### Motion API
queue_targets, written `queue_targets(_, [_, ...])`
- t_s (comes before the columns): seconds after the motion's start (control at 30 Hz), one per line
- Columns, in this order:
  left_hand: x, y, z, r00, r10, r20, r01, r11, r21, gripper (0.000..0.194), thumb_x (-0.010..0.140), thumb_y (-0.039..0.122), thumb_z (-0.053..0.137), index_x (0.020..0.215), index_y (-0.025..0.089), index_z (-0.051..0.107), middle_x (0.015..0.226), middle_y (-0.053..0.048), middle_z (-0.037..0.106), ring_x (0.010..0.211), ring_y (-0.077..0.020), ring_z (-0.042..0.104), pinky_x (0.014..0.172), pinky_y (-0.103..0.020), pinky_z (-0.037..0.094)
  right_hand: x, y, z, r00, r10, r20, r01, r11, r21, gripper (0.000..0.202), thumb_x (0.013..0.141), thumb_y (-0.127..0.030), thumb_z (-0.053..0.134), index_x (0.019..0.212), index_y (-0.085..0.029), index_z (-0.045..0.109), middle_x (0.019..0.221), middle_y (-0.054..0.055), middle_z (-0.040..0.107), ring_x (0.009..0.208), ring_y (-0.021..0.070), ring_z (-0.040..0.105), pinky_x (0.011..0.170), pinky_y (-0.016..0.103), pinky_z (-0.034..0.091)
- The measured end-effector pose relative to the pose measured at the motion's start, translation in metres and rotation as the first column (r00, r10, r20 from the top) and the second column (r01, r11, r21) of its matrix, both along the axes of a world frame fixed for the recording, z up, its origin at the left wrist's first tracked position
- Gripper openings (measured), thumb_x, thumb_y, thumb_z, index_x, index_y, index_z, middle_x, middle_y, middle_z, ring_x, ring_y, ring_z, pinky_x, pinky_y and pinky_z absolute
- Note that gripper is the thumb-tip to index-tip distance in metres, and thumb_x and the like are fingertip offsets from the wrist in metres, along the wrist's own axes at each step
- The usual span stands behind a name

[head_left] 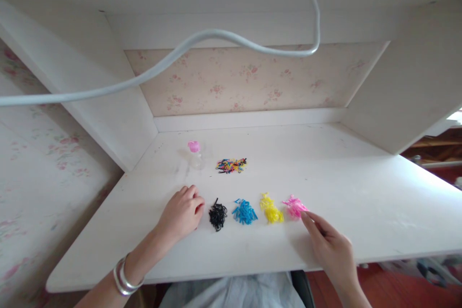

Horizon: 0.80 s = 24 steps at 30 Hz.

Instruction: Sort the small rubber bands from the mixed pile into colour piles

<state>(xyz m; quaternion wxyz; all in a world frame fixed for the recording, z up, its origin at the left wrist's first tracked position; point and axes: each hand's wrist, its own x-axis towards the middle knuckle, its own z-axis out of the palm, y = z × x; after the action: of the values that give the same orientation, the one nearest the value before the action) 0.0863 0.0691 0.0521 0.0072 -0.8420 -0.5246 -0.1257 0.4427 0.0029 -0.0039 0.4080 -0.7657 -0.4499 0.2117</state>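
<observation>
My left hand (183, 211) rests on the table with its fingers curled in, just left of a pile of black rubber bands (218, 215); its palm side is hidden. To the right of that pile lie blue rubber bands (245, 212), then yellow rubber bands (272, 212), then pink rubber bands (295, 207). My right hand (327, 240) pinches with thumb and forefinger at the pink pile's right edge, its tips touching the bands. Farther back, a flat heap of mixed-colour bands (231, 165) lies near a small clear bottle (197, 160) with a pink cap (194, 146).
The white table (361, 192) is bounded by a left side panel (83, 72), a right panel (400, 72) and a back strip (252, 119). A white cable (216, 34) hangs across the upper view. The table's front edge runs close to my lap (234, 293).
</observation>
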Motion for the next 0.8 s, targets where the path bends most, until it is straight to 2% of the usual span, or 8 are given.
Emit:
queue_targets(0.13, [-0.002, 0.004, 0.001, 0.998, -0.009, 0.060, 0.012, 0.998, -0.055, 0.025, 0.084, 0.023, 0.049, 0.067, 0.022, 0.068, 0.080, -0.005, 0.058, 0.081, -0.0181, 0.054, 0.076, -0.032, 0.045, -0.005, -0.003, 0.003, 0.998, -0.016, 0.056, 0.015, 1.000, 0.023, 0.050, 0.072, -0.063, 0.055, 0.088, -0.019, 0.074, 0.060, -0.001, 0.062, 0.057, 0.0135, 0.057, 0.050, 0.017, 0.041])
queue_targets(0.23, [0.002, 0.014, 0.006, 0.994, -0.018, 0.105, 0.028, 0.995, -0.098, 0.026, 0.085, 0.025, 0.047, 0.070, 0.023, 0.068, 0.080, -0.004, 0.061, 0.079, -0.0167, 0.057, 0.075, -0.029, 0.046, -0.006, -0.003, 0.004, 0.998, -0.016, 0.069, 0.012, 0.999, 0.052, 0.051, 0.073, -0.063, 0.054, 0.087, -0.019, 0.074, 0.059, -0.001, 0.061, 0.054, 0.0126, 0.055, 0.048, 0.017, 0.040])
queue_targets(0.4, [0.029, 0.042, 0.012, 0.996, -0.044, 0.083, 0.050, 0.996, -0.076, 0.025, 0.088, 0.027, 0.044, 0.083, 0.024, 0.068, 0.085, -0.002, 0.063, 0.081, -0.0151, 0.060, 0.076, -0.028, 0.047, -0.005, -0.002, 0.002, 0.997, 0.016, 0.072, -0.020, 0.998, 0.062, 0.050, 0.074, -0.062, 0.053, 0.088, -0.019, 0.074, 0.056, -0.001, 0.058, 0.052, 0.0122, 0.053, 0.047, 0.017, 0.040])
queue_targets(0.6, [0.070, 0.079, 0.002, 0.996, -0.081, 0.027, 0.081, 0.997, -0.009, 0.019, 0.086, 0.027, 0.050, 0.092, 0.024, 0.068, 0.098, -0.005, 0.061, 0.097, -0.0189, 0.057, 0.084, -0.030, 0.046, -0.004, -0.003, -0.001, 0.999, 0.028, 0.042, -0.030, 0.998, 0.047, 0.047, 0.075, -0.060, 0.054, 0.089, -0.019, 0.073, 0.060, -0.002, 0.060, 0.057, 0.0124, 0.054, 0.052, 0.017, 0.041])
queue_targets(0.8, [0.085, 0.099, -0.008, 0.998, -0.064, 0.002, 0.064, 0.998, 0.015, 0.027, 0.091, 0.030, 0.042, 0.096, 0.020, 0.067, 0.099, -0.008, 0.059, 0.092, -0.0188, 0.058, 0.080, -0.031, 0.047, -0.003, -0.005, -0.002, 0.999, 0.038, 0.009, -0.038, 0.999, 0.028, 0.046, 0.076, -0.059, 0.053, 0.091, -0.020, 0.073, 0.060, -0.002, 0.059, 0.057, 0.0124, 0.053, 0.052, 0.017, 0.041])
